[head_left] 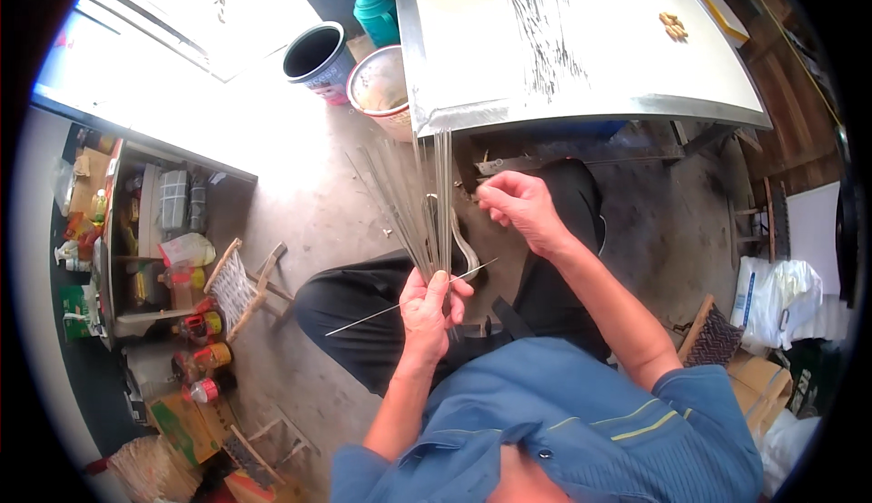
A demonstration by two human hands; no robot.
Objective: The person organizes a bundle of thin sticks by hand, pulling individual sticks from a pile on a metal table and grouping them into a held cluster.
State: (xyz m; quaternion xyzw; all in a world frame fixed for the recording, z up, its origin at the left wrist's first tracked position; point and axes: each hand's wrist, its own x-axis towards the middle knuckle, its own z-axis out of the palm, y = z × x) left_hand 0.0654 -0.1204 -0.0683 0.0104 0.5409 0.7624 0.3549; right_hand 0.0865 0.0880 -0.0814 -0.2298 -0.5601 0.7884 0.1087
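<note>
My left hand (425,314) is closed round the lower ends of a bundle of long, thin grey-green rods (442,203), above my lap. The rods fan out away from me, some leaning left and others standing nearly straight. One single rod (361,320) lies crosswise at the left hand, its ends sticking out on both sides. To the right of the bundle, my right hand (527,212) is raised, thumb and fingers pinched together. Whatever it may hold is too small to make out. It is apart from the bundle.
Ahead, a white table (454,30) carries many loose dark rods (542,26) and a small heap of tan pieces (673,27). A black-rimmed bucket (320,59), a basket (380,85) and a teal flask (376,14) stand left of it. Low stools (238,287) and shelves (136,203) line the left.
</note>
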